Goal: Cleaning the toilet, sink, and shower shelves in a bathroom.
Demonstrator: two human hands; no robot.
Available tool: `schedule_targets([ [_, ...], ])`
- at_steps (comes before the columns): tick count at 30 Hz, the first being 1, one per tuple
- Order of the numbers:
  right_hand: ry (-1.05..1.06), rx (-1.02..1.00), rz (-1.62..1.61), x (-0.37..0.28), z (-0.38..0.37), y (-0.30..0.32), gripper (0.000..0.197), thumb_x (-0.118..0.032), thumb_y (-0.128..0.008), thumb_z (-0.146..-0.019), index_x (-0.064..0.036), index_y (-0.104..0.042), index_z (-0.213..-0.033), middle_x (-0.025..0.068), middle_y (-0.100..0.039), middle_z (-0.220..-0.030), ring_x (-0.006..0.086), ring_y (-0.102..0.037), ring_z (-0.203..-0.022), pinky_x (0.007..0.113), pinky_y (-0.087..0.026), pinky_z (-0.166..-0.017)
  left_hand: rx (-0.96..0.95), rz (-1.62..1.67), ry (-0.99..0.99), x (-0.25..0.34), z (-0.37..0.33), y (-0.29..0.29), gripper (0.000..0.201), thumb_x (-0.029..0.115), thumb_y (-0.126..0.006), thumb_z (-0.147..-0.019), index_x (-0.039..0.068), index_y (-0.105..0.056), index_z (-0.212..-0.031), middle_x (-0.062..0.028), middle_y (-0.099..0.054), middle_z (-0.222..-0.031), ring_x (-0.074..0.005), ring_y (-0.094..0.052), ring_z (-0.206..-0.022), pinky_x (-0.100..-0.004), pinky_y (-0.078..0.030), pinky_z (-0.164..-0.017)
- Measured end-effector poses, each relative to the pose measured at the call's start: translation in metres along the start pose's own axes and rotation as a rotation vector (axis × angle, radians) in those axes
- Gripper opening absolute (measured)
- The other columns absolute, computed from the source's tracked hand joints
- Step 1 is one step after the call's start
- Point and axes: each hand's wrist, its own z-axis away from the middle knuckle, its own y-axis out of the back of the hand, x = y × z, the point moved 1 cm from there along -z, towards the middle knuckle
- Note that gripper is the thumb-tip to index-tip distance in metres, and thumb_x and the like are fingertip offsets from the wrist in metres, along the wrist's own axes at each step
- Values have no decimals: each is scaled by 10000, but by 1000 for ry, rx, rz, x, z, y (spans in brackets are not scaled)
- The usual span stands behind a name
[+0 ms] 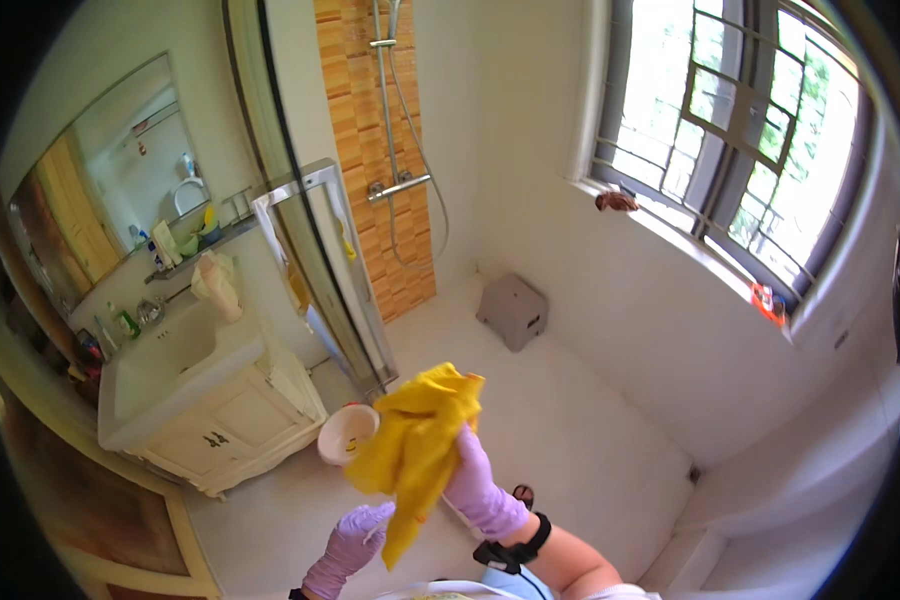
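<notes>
A bunched yellow cloth (415, 425) hangs in front of me, its lower tip trailing down. My right hand (482, 490), in a light purple glove, is closed on the cloth's right side. Low and to the left, my left hand (353, 545) wears a matching glove. Its fingers are curled beside the hanging tip of the cloth; whatever they hold, if anything, I cannot make out. A black band (515, 548) circles my right wrist. Partly behind the cloth, a white basin (348, 434) with a reddish rim stands on the floor.
At left is a white vanity (220, 420) with a sink, bottles and a mirror (120, 170) above. A glass screen's metal frame (355, 270) rises beside it. A grey stool (513, 312) stands near the shower (395, 185). Items lie on the sill below the barred window (735, 125).
</notes>
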Motion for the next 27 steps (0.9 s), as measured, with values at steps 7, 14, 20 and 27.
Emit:
schedule_targets([
  [7, 770, -398, 942, -200, -32, -9, 768, -191, -780, -702, -28, -349, -1316, 83, -472, -1203, 233, -474, -1064, 372, -376, -951, 993, -117, 133, 59, -159, 2, 764, 502, -319, -930, -46, -117, -1424, -220, -119, -1494, -349, -118, -1387, -431, -97, -1119],
  [14, 642, -8, 871, -305, -119, 78, 774, -254, -770, -725, -21, -338, -1323, 83, -456, -1206, 217, -464, -1071, 367, -410, -917, 1235, -671, -272, 87, -272, 3, 790, 593, -310, -885, 88, -114, -1460, -181, -97, -1507, -331, -99, -1396, -605, -26, -1079],
  [20, 375, -102, 1002, -303, -224, 106, 637, -266, -655, -839, -37, -327, -1334, 79, -463, -1214, 198, -468, -1090, 357, -422, -918, 843, -452, -131, 91, -345, -52, 660, 456, -451, -896, 96, -268, -1418, -171, -275, -1432, -343, -246, -1348, -629, -66, -1064],
  [27, 162, -190, 889, -316, -364, 87, 444, -214, -536, -917, -41, -383, -1296, 99, -517, -1168, 196, -527, -1030, 355, -466, -878, 873, -293, 116, 15, -440, -42, 649, 428, -440, -909, 17, -286, -1387, -190, -332, -1400, -357, -313, -1311, -593, -140, -1065],
])
